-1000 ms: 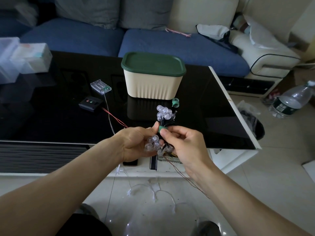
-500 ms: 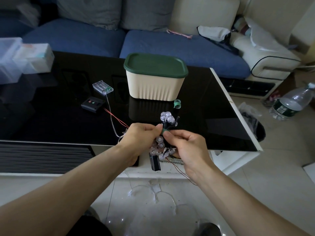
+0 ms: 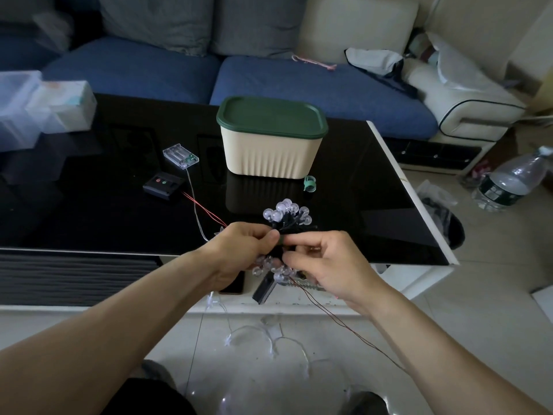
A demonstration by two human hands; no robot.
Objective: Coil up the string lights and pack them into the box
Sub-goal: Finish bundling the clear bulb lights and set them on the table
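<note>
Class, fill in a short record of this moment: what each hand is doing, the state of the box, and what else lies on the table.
left hand: grips the bundled string lights
right hand: pinches the same bundle at its middle
box: cream, green lid on
table: clear battery holder, black control unit, green clip

Straight ahead of both hands (image 3: 287, 256), the box (image 3: 270, 151) stands with its green lid (image 3: 271, 116) on, blocking the way in from above. A small green ring (image 3: 309, 184) lies just beside its right front corner. Off to the left, a clear battery case (image 3: 180, 155), a black switch box (image 3: 163, 184) and their wires (image 3: 197, 205) cross the desk (image 3: 89, 211). The desk's right half is open glass. More strands litter the floor (image 3: 269, 339) below.
</note>
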